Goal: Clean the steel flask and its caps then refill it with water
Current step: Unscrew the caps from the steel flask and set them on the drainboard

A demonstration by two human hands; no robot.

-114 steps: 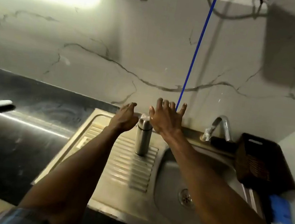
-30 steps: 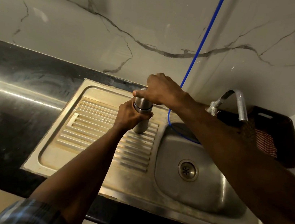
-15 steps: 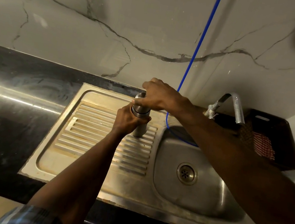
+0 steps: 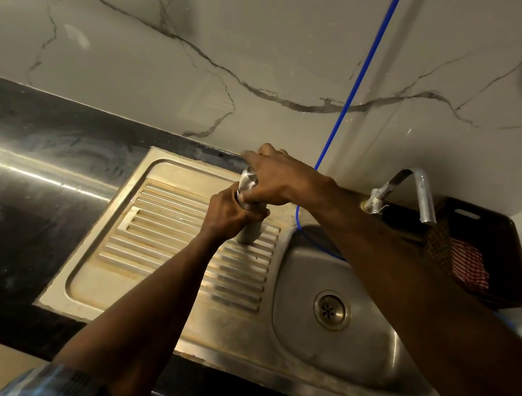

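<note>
A steel flask [image 4: 249,232] stands upright on the ribbed draining board [image 4: 163,238] of the steel sink, near the basin's left rim. My left hand [image 4: 228,215] grips the flask's body from the left. My right hand [image 4: 275,179] comes from the right and is curled over the flask's steel cap [image 4: 248,179], covering most of it. Only the flask's base and a bit of the cap show between my hands.
The sink basin [image 4: 364,356] with its drain [image 4: 331,310] lies to the right. A bent tap [image 4: 420,200] rises behind it. A blue hose [image 4: 355,87] hangs down the marble wall into the basin. A dark crate [image 4: 496,257] holding a checked cloth sits far right. Black countertop [image 4: 18,197] extends left.
Earlier both hands hovered open beside the standing flask. Now the left grips the body and the right grips the cap; over the last second the hands stayed there with only slight shifts.
</note>
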